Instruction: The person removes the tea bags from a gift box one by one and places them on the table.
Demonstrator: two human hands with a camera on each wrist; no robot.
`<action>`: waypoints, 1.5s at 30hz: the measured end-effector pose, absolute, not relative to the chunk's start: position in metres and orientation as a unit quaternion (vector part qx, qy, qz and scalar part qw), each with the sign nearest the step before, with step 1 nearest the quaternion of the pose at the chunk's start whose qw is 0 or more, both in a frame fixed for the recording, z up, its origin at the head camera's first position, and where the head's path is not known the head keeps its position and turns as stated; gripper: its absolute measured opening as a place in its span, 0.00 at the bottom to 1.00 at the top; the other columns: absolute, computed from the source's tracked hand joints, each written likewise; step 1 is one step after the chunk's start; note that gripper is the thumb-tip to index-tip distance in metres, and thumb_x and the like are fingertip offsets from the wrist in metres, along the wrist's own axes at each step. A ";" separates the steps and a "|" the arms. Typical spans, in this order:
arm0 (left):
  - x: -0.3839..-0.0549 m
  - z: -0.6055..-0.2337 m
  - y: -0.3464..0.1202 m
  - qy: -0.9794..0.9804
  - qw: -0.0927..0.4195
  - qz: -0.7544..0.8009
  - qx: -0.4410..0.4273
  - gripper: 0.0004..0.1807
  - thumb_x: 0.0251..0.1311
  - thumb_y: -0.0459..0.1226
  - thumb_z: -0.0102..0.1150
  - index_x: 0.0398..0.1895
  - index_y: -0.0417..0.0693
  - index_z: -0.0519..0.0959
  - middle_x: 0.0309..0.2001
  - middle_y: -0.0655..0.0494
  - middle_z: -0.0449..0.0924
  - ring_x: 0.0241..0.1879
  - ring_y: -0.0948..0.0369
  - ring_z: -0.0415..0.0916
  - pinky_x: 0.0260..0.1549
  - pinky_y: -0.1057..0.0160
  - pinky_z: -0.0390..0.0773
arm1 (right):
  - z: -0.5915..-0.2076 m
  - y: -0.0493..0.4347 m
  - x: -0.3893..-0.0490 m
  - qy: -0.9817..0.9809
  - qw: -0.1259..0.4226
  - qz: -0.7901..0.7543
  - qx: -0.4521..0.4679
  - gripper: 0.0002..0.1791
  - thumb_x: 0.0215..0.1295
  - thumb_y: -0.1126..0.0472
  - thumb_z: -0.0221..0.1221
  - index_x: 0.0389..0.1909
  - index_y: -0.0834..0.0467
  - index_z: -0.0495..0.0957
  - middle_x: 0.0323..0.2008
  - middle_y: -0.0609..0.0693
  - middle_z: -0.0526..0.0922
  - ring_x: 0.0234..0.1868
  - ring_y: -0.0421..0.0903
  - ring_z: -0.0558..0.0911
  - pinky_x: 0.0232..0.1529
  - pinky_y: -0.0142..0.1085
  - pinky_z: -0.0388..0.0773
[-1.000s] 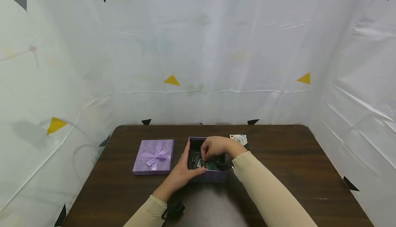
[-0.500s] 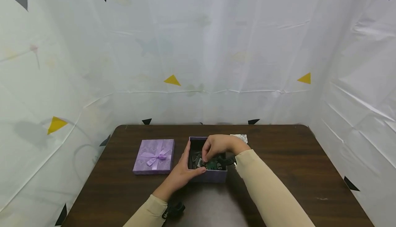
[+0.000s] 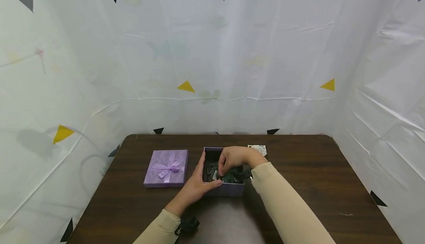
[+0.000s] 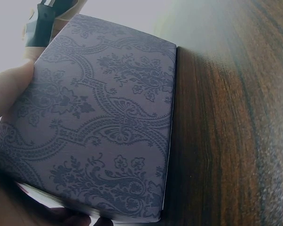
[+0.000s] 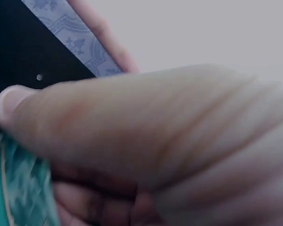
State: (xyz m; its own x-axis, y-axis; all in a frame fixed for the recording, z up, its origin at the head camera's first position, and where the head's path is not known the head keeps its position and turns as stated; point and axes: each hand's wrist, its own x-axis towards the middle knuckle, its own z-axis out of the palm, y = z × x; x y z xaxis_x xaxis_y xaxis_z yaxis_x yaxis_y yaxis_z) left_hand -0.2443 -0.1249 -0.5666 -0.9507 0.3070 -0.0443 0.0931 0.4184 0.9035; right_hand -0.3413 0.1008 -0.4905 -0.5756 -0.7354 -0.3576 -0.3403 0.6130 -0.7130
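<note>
A lidless purple patterned box (image 3: 229,189) with a black inside stands mid-table. My left hand (image 3: 194,188) grips its near left corner, thumb over the near rim and fingers along the left wall. In the left wrist view the patterned box wall (image 4: 104,113) fills most of the picture, thumb at its edge. My right hand (image 3: 230,157) reaches down into the box with curled fingers. Between its thumb and fingers is a green circuit board (image 5: 24,188), partly hidden by the hand. Beside the fingertips lie small dark pieces (image 3: 210,171) and a pale-labelled piece (image 3: 215,175).
The purple lid (image 3: 166,168) with a ribbon bow lies left of the box. Behind the right wrist is a small printed card (image 3: 259,149), partly covered. All stand on a dark wooden table (image 3: 299,155); a white curtain (image 3: 212,52) hangs around it.
My right hand has shifted slightly to the right inside the box, showing more of the pale-labelled piece. My left hand keeps its place on the box.
</note>
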 end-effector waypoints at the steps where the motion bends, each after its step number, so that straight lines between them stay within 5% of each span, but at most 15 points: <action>1: -0.244 -0.566 -0.125 0.836 0.103 0.526 0.118 0.69 0.61 0.63 0.76 0.90 0.77 0.31 0.91 0.47 0.37 0.89 0.37 0.40 0.78 0.23 0.56 | -0.491 0.102 -0.342 0.832 0.328 -0.307 -0.325 0.08 0.70 0.64 0.70 0.32 0.51 0.94 0.32 0.43 0.92 0.32 0.38 0.80 0.39 0.35 0.84; 10: -0.243 -0.566 -0.124 0.837 0.109 0.526 0.110 0.68 0.61 0.64 0.75 0.89 0.82 0.31 0.91 0.46 0.37 0.88 0.36 0.44 0.76 0.21 0.56 | -0.496 0.117 -0.348 0.754 0.345 -0.450 -0.333 0.05 0.75 0.60 0.69 0.44 0.57 0.91 0.44 0.50 0.90 0.42 0.43 0.83 0.48 0.38 0.85; 21: -0.244 -0.565 -0.126 0.838 0.112 0.522 0.111 0.68 0.61 0.65 0.74 0.89 0.81 0.31 0.91 0.44 0.38 0.88 0.34 0.44 0.74 0.19 0.56 | -0.495 0.121 -0.347 0.749 0.328 -0.473 -0.328 0.24 0.71 0.66 0.71 0.66 0.52 0.84 0.63 0.52 0.82 0.44 0.44 0.82 0.49 0.38 0.86; 31: -0.245 -0.566 -0.125 0.837 0.113 0.524 0.112 0.69 0.60 0.67 0.74 0.89 0.82 0.31 0.91 0.47 0.37 0.88 0.36 0.45 0.76 0.21 0.56 | -0.500 0.126 -0.349 0.764 0.286 -0.458 -0.353 0.21 0.74 0.60 0.70 0.66 0.46 0.84 0.62 0.50 0.80 0.49 0.47 0.81 0.51 0.40 0.85; 40: -0.245 -0.568 -0.125 0.832 0.108 0.532 0.112 0.72 0.58 0.66 0.76 0.91 0.75 0.32 0.91 0.48 0.38 0.88 0.38 0.45 0.77 0.24 0.57 | -0.504 0.129 -0.346 0.744 0.259 -0.529 -0.316 0.08 0.79 0.62 0.65 0.50 0.58 0.90 0.54 0.55 0.88 0.52 0.50 0.84 0.56 0.41 0.85; 45: -0.246 -0.567 -0.125 0.833 0.105 0.532 0.109 0.70 0.58 0.66 0.76 0.90 0.79 0.32 0.91 0.47 0.39 0.88 0.38 0.45 0.77 0.23 0.57 | -0.503 0.133 -0.342 0.744 0.218 -0.566 -0.280 0.10 0.80 0.61 0.64 0.54 0.57 0.90 0.58 0.54 0.88 0.56 0.51 0.84 0.58 0.41 0.84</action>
